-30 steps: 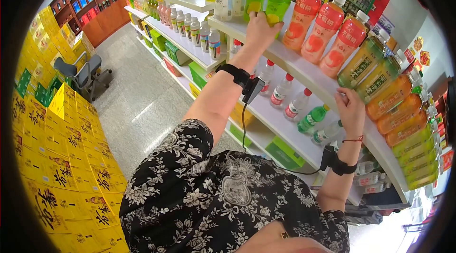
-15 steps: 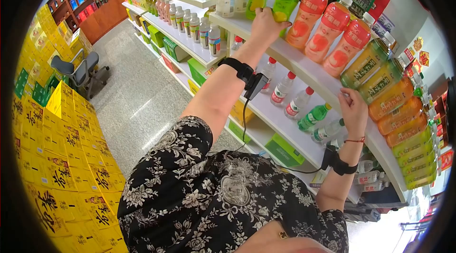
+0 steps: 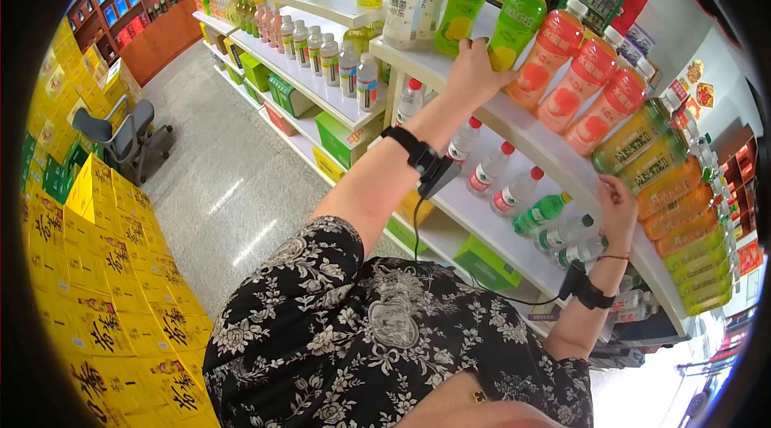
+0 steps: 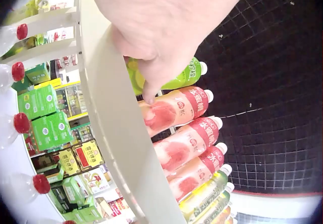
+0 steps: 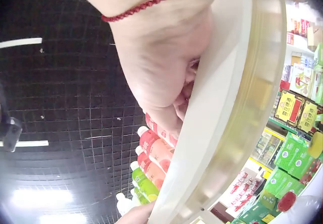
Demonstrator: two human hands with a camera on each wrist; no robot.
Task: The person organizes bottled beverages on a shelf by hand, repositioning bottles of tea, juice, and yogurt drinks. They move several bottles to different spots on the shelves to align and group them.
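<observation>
The left hand (image 3: 475, 71) is up on the top shelf (image 3: 418, 63), fingers curled round the foot of a green bottle (image 3: 518, 22) that stands at the front edge, just beside the orange bottles (image 3: 554, 55). Further along, the right hand (image 3: 618, 205) hooks its fingers over that shelf's rim.

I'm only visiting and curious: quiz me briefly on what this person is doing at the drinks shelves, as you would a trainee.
1. True or false: the right hand holds the edge of the top shelf.
2. Which bottle does the left hand touch? A white bottle; B green bottle; C yellow bottle.
3. What colour are the caps of the clear water bottles one shelf lower?
Key: 1 true; 2 B; 3 red.
</observation>
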